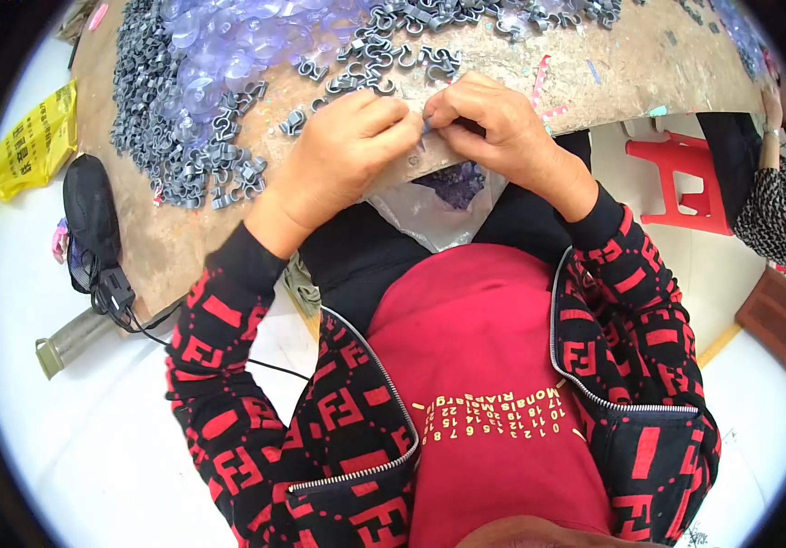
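Observation:
My left hand point(347, 151) and my right hand point(502, 128) meet at the table's near edge, fingers pinched closed. Between the fingertips shows a bit of a small grey-blue and purple piece, mostly hidden, so its kind cannot be told. Just beyond my hands lie loose dark grey plastic clips point(379, 57) with curved, open jaws. A heap of clear, purple-tinted suction cups point(228, 41) rises at the far left of them. Many more grey clips point(151, 119) are piled along the table's left side.
Under the table edge, a clear plastic bag point(429, 224) with dark purple contents hangs at my lap. A yellow bag point(36, 142) and a black pouch point(91, 205) with a cable are at the left. On the right stand a red stool point(680, 173) and another person point(781, 205) at the table.

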The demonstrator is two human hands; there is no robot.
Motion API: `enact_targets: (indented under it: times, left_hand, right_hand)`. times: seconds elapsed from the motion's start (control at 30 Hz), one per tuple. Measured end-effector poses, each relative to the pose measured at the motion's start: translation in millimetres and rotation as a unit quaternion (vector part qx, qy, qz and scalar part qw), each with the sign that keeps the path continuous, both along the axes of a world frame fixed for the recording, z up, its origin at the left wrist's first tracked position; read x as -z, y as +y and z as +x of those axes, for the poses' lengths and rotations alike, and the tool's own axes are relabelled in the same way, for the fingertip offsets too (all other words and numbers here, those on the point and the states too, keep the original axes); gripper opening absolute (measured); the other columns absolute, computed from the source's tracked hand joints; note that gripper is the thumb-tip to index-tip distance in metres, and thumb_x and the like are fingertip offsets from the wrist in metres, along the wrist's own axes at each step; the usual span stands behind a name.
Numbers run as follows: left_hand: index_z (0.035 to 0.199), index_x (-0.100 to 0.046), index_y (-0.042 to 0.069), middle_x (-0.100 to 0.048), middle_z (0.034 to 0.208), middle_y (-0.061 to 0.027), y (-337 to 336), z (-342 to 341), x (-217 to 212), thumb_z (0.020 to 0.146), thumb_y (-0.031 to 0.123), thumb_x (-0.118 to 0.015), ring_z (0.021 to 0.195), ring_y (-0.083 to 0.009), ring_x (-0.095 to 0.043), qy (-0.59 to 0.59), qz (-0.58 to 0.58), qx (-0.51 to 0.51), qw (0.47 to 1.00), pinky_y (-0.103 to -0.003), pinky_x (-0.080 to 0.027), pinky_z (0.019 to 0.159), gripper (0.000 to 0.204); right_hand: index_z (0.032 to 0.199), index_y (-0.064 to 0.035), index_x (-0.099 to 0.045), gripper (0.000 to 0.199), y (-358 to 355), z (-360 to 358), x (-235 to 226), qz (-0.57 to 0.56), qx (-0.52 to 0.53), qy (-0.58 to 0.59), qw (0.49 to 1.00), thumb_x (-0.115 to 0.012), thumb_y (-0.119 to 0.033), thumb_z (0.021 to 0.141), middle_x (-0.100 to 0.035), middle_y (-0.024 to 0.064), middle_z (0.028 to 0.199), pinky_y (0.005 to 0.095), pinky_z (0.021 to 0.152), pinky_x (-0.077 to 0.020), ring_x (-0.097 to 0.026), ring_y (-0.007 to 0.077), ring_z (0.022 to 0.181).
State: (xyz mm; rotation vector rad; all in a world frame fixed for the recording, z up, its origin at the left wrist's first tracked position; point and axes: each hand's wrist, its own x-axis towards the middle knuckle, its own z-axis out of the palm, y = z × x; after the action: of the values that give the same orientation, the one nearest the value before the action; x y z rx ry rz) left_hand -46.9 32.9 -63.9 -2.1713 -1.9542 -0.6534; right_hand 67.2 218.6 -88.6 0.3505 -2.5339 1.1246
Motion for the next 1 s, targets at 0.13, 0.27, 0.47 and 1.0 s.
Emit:
enact_targets:
  times: [0.13, 0.27, 0.47, 1.0]
  left_hand:
    - [0.107, -0.061, 0.004, -0.063, 0.096, -0.0108, -16, 32, 10, 0.073, 0.008, -0.066, 0.085, -0.0261, -0.061, -0.158, 0.077, -0.173, 0.969, -0.034, -0.050, 0.073, 0.036]
    - [0.112, -0.060, 0.002, -0.063, 0.101, -0.0137, -7, 59, 6, 0.071, 0.010, -0.074, 0.085, -0.0253, -0.062, -0.249, 0.125, -0.284, 0.918, -0.032, -0.051, 0.072, 0.045]
    - [0.101, -0.060, 0.000, -0.062, 0.097, -0.0122, 3, 61, 17, 0.071, -0.001, -0.069, 0.075, -0.0217, -0.062, -0.295, 0.151, -0.300, 0.895, -0.030, -0.051, 0.065, 0.032]
    - [0.086, -0.059, 0.001, -0.061, 0.085, -0.0095, 6, 62, 18, 0.071, -0.005, -0.063, 0.069, -0.0205, -0.061, -0.321, 0.158, -0.273, 0.893, -0.030, -0.050, 0.061, 0.016]
  right_hand:
    - [0.082, -0.0052, -0.059, 0.011, 1, 0, 2, 0.002, -0.006, 0.017, 1.000, -0.064, -0.001, 0.073, -0.064, 0.0059, 0.088, 0.0332, 0.074, -0.0473, -0.058, 0.0253, 0.083]
    - [0.080, -0.0065, -0.055, 0.014, -2, 0, 4, -0.018, -0.003, 0.057, 0.998, -0.062, -0.001, 0.069, -0.056, 0.0056, 0.075, 0.0355, 0.069, -0.0449, -0.054, 0.0273, 0.077]
    - [0.083, -0.0073, -0.059, 0.014, -2, 1, 4, -0.019, -0.009, 0.065, 0.998, -0.064, -0.004, 0.071, -0.055, 0.0059, 0.076, 0.0356, 0.069, -0.0445, -0.054, 0.0273, 0.078]
    - [0.095, -0.0082, -0.069, 0.022, -7, 14, 8, 0.040, 0.045, 0.089, 0.994, -0.070, -0.004, 0.073, -0.063, 0.0048, 0.086, 0.0319, 0.071, -0.0467, -0.059, 0.0222, 0.081]
